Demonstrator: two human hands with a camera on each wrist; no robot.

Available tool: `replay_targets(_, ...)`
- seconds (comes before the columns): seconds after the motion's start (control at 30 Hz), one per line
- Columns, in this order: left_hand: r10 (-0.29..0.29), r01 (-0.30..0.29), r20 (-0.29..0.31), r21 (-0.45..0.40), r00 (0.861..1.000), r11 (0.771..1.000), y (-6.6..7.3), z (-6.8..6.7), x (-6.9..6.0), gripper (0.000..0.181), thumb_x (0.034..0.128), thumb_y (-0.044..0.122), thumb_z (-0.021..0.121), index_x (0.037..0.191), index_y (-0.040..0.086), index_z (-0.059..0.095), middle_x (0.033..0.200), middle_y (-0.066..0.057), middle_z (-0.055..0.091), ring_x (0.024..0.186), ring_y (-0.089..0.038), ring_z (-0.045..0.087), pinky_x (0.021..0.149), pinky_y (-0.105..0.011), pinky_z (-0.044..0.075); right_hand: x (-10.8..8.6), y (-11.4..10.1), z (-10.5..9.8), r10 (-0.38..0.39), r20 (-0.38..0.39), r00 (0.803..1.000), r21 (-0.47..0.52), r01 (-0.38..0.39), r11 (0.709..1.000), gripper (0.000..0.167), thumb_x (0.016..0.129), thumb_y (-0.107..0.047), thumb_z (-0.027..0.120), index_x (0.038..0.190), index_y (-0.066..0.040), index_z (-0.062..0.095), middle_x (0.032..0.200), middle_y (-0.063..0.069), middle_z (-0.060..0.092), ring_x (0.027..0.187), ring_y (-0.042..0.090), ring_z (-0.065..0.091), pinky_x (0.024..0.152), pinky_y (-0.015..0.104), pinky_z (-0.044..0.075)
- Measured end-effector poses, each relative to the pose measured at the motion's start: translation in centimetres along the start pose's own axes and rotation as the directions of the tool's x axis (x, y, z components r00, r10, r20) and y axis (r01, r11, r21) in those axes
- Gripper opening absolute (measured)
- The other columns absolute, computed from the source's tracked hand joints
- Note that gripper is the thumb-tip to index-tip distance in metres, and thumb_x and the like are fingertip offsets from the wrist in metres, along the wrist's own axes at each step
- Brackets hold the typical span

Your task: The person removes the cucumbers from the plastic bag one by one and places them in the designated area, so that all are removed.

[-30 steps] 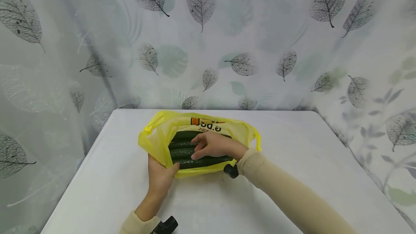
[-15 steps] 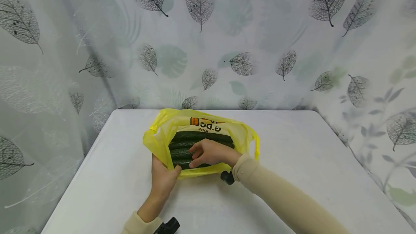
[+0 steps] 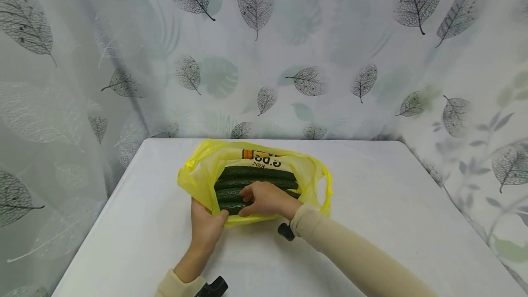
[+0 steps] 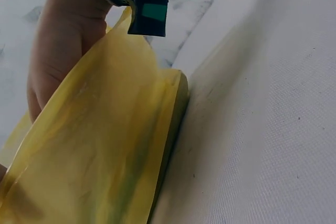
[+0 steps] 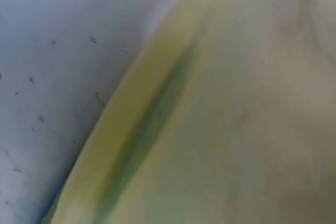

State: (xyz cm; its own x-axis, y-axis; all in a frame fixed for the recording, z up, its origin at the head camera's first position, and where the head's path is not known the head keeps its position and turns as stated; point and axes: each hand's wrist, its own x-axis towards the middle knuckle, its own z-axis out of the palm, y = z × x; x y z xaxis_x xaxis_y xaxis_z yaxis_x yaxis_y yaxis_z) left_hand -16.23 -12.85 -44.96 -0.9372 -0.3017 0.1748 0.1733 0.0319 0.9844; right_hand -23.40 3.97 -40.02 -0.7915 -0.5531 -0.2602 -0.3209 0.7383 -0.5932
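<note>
A yellow plastic bag (image 3: 200,180) lies on the table with its mouth facing me. Inside it, several dark green cucumbers (image 3: 243,172) lie side by side. My left hand (image 3: 205,229) grips the bag's left front edge, thumb over the rim and the other fingers hidden behind the plastic. Reaching across the front rim, my right hand (image 3: 268,198) has bent fingers over the nearest cucumbers; whether they hold anything is hidden. In the left wrist view the left hand (image 4: 65,40) is beside the bag (image 4: 100,124). Blurred bag plastic (image 5: 236,108) fills most of the right wrist view.
The white table (image 3: 371,187) extends around the bag on all sides. A leaf-patterned curtain (image 3: 272,49) hangs behind the table and along both sides. Dark wrist devices (image 3: 213,286) sit at the sleeve cuffs.
My right hand has moved slightly down and left toward the front rim, uncovering more of the cucumbers at the right. My left hand keeps its grip on the bag, with a small shift.
</note>
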Motion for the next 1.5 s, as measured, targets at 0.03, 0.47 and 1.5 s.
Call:
replay_targets(0.03, 0.0, 0.0, -0.001, -0.002, 1.0, 1.0, 0.0, 0.0, 0.0, 0.08, 0.0675, -0.025, 0.055, 0.141, -0.002, 0.032, 0.135, -0.02, 0.045, 0.12, -0.026, 0.041, 0.094, -0.022, 0.037, 0.0, 0.0, 0.1, -0.007, -0.005, 1.0, -0.02, 0.007, 1.0, 0.054, 0.085, -0.035, 0.081, 0.132, -0.012, 0.066, 0.115, -0.001, 0.071, 0.112, 0.019, 0.063, 0.097, 0.038, 0.049)
replay_targets(0.47, 0.022, -0.022, -0.028, 0.011, 0.999, 1.0, -0.1, -0.2, -0.1, 0.078, 0.0678, -0.025, 0.056, 0.139, -0.001, 0.035, 0.129, -0.021, 0.047, 0.11, -0.019, 0.044, 0.091, -0.023, 0.038, -0.4, -0.2, 1.9, -0.124, -0.057, 0.991, -0.29, 0.103, 0.951, 0.047, 0.087, -0.036, 0.079, 0.13, -0.019, 0.07, 0.107, 0.0, 0.063, 0.1, 0.017, 0.056, 0.091, 0.034, 0.048)
replay_targets(1.5, -0.002, 0.002, -0.008, -0.029, 1.0, 1.0, -0.2, -0.6, -0.5, 0.065, 0.0778, -0.022, 0.042, 0.14, -0.005, 0.036, 0.136, -0.022, 0.046, 0.126, -0.022, 0.042, 0.098, -0.018, 0.035, -0.4, 0.5, 4.8, -0.203, -0.307, 0.93, -0.366, 0.082, 0.927, 0.044, 0.077, -0.004, 0.08, 0.114, -0.028, 0.079, 0.104, -0.003, 0.072, 0.097, 0.021, 0.067, 0.068, 0.04, 0.056)
